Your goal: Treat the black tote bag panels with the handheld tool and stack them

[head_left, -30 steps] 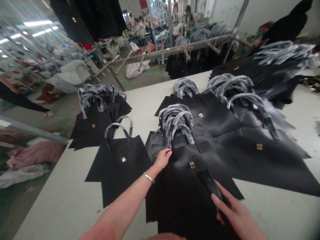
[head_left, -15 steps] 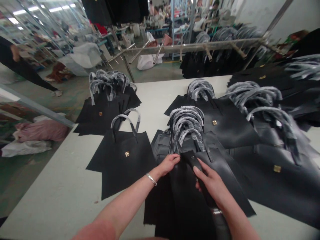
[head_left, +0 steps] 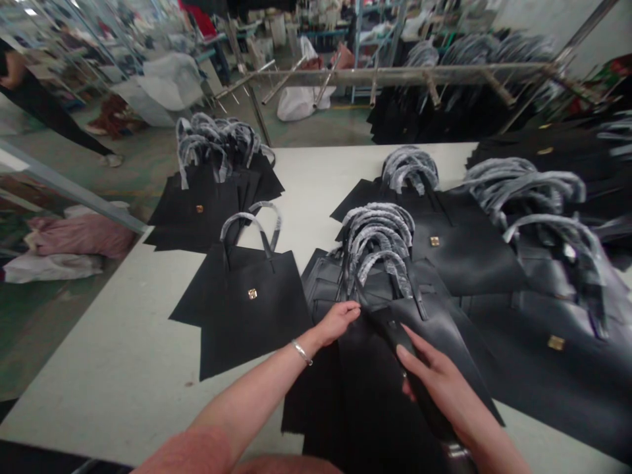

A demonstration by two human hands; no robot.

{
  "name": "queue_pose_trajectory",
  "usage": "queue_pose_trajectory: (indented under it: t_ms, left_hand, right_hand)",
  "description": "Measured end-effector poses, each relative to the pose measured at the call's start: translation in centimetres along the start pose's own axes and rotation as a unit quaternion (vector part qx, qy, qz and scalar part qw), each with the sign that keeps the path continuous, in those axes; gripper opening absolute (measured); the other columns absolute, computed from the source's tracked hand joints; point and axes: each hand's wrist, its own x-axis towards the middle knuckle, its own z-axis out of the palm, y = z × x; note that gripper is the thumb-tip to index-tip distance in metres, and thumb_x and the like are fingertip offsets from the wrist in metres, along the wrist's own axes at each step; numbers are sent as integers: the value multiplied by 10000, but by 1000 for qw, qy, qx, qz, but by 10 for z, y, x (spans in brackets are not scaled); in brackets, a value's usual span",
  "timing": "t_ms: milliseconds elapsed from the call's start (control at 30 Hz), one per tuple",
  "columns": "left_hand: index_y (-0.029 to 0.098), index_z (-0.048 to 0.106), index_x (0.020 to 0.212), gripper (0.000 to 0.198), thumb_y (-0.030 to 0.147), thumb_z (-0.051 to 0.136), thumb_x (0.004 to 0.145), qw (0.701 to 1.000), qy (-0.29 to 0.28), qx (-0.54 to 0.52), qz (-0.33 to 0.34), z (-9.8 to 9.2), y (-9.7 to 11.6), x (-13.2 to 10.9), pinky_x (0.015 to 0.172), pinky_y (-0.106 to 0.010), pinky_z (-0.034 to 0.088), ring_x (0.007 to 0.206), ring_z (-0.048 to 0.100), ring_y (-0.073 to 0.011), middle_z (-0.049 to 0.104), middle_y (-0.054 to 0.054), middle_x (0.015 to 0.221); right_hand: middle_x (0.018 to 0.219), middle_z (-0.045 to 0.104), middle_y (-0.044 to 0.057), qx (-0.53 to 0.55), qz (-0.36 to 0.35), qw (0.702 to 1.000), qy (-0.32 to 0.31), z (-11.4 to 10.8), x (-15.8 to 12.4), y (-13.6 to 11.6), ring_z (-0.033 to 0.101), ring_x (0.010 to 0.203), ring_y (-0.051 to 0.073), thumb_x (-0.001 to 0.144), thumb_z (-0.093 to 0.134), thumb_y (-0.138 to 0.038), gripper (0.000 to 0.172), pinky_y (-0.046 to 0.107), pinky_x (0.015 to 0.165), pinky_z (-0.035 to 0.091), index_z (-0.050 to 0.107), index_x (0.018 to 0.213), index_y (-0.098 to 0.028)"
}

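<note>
My right hand [head_left: 434, 368] is wrapped round a black, long-bodied handheld tool [head_left: 415, 378] with a silver band low on it. The tool's head points up and left, over the top of a black handbag panel [head_left: 365, 368]. Beside that head, my left hand [head_left: 338, 322] is closed in a pinch at the panel's upper edge, near the base of a strap; what the fingertips hold is too small to make out. Above both hands, a stack of plastic-wrapped bag handles [head_left: 382, 230] stands up from the pile of black panels.
On the left of the pale table [head_left: 123, 329] lie a black bag panel [head_left: 247, 316] with a gold clasp and a further stack [head_left: 197, 210]. More panels [head_left: 557, 368] cover the right side. A metal rack [head_left: 395, 76] runs behind the table; a person [head_left: 44, 99] stands at far left.
The view has tipped down slightly and shifted. My right hand and the tool have moved a little right and down, away from my left hand, which stays at the panel's edge.
</note>
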Motion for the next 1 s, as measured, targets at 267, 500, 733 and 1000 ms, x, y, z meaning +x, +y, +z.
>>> queue_pose_trajectory:
  t_ms: [267,500,733,1000]
  left_hand:
    - [130,598,800,418,537,663,735,999,-26,-38,-11,0,7,-2,608,-228,329,634,441,-108,528,13,704]
    - [137,558,741,398,509,695,699,995,-11,-86,-48,8,1,-4,560,-223,352,557,459,-100,524,20,642]
    - [127,601,819,357,463,671,722,993,20,-99,-57,9,-5,-2,606,-235,389,638,521,-129,591,-15,728]
    - [131,608,829,333,449,656,744,994,23,-88,-56,9,-10,-3,599,-226,378,639,517,-127,595,-10,733]
  right_hand:
    - [491,562,-70,-11,-26,998,50,8,-2,-6,551,457,151,779,595,-537,742,242,466,429,392,1423,-230]
    - [516,575,-54,-19,-21,999,41,7,-5,-1,566,479,162,777,606,-546,745,261,482,442,413,1413,-210]
    - [505,584,-45,-1,8,1000,14,-7,-21,21,563,473,169,770,608,-565,814,265,472,439,355,1444,-183]
    - [483,584,-56,20,-4,995,98,-4,-23,29,565,477,172,756,608,-588,823,269,491,449,356,1445,-213]
